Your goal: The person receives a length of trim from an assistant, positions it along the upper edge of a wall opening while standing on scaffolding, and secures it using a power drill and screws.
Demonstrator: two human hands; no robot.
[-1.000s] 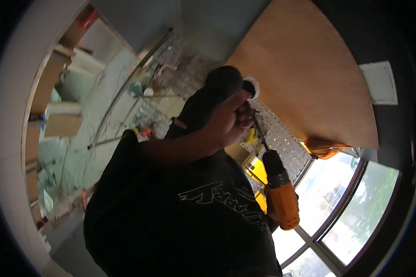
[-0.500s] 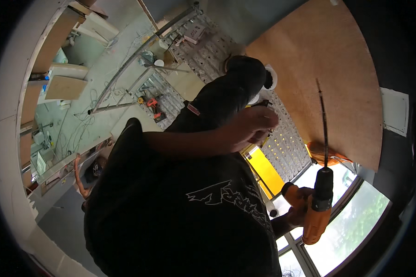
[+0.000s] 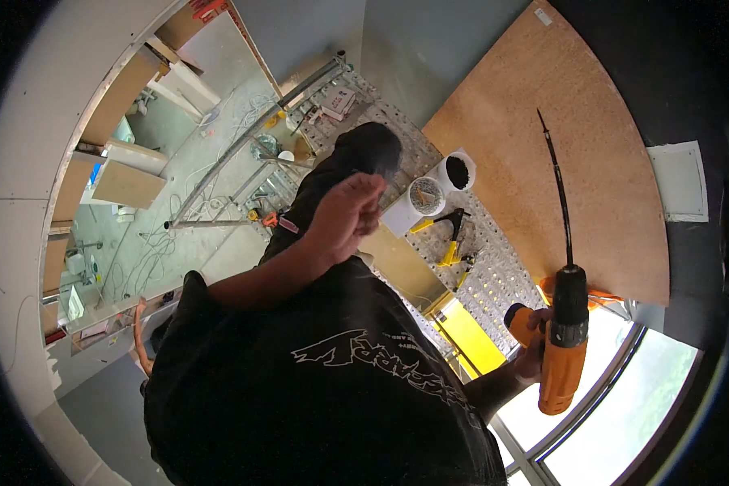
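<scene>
An orange-and-black cordless drill (image 3: 565,360) is in my right hand (image 3: 531,356), whose fingers wrap round its grip. From its chuck a long, thin dark bit (image 3: 560,190) points up in front of a curved wooden panel (image 3: 543,105). My left hand (image 3: 350,215) is raised over my bent leg with the fingers curled closed. Whatever it may hold is hidden. Beyond it, two white tubs (image 3: 419,212) stand side by side, one with small grey pieces and one with dark contents. A yellow-and-black hand tool (image 3: 454,235) lies by them.
Perforated metal scaffold decking (image 3: 494,259) runs under the tubs, with a metal rail (image 3: 243,146) along its left. Far below are cables and boards on a floor (image 3: 162,211). Another person's arm (image 3: 142,336) shows at lower left. Windows (image 3: 624,397) are at lower right.
The view has shifted, and my leg and left hand now appear further left, uncovering the tubs and yellow-and-black tool. The drill stays in my right hand, its bit tilted slightly more to the left.
</scene>
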